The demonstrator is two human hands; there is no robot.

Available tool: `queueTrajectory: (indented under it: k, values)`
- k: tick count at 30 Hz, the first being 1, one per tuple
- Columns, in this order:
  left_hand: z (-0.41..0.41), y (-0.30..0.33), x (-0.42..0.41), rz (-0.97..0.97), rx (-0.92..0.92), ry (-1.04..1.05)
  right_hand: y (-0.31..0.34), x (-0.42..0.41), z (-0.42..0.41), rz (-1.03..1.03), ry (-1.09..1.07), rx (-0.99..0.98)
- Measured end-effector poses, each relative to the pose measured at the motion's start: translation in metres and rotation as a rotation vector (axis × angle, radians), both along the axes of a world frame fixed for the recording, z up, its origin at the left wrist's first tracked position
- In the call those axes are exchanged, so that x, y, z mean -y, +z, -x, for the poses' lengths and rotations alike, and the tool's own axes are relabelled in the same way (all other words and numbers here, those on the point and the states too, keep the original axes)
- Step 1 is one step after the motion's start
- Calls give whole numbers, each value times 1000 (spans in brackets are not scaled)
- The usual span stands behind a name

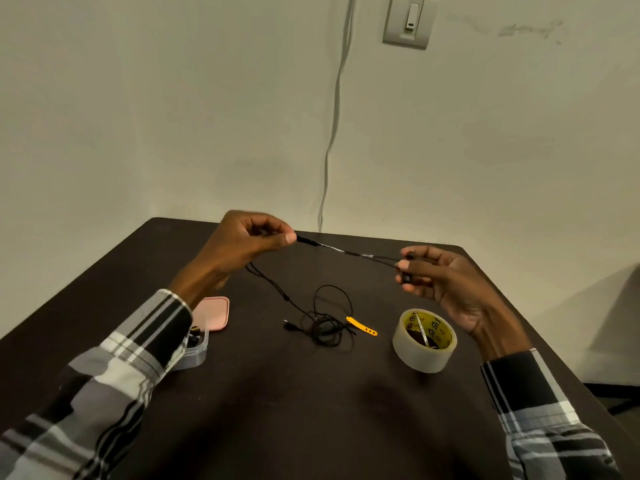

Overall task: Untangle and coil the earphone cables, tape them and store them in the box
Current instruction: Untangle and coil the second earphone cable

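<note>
Above the dark brown bench [311, 410], the left hand [242, 240] pinches one end of a thin black earphone cable [346, 251] between thumb and curled fingers [273, 225]. The right hand [436, 275] pinches the other end, earbuds at its fingertips, so the stretch between the hands hangs taut in the air. The rest of the cable drops from the left hand to a tangled heap [325, 327] on the bench, beside a small yellow strap [362, 326]. A roll of clear tape [424, 339] stands near the right wrist. A clear plastic box [195, 351] with its pink lid [213, 313] lies under the left sleeve.
</note>
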State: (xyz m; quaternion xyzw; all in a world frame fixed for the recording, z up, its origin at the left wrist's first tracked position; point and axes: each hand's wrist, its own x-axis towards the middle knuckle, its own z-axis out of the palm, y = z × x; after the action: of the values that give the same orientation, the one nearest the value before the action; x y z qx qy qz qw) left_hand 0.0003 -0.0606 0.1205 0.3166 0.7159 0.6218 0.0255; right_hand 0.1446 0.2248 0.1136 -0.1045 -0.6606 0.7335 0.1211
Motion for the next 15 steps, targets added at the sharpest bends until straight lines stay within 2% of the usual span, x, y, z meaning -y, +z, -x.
queueTrajectory:
  k: [5,10,13,15]
  values:
    - [0,22,-3,18,-100,-42,-20,11,0,-81,42,77]
    - [-6,41,-17,140,-217,-128,-29,17,6,-342,2,173]
    - [-10,51,-29,185,-263,-176,-24,22,10,-460,-56,138]
    - [-13,56,-38,201,-276,-204,-15,27,11,-469,-65,61]
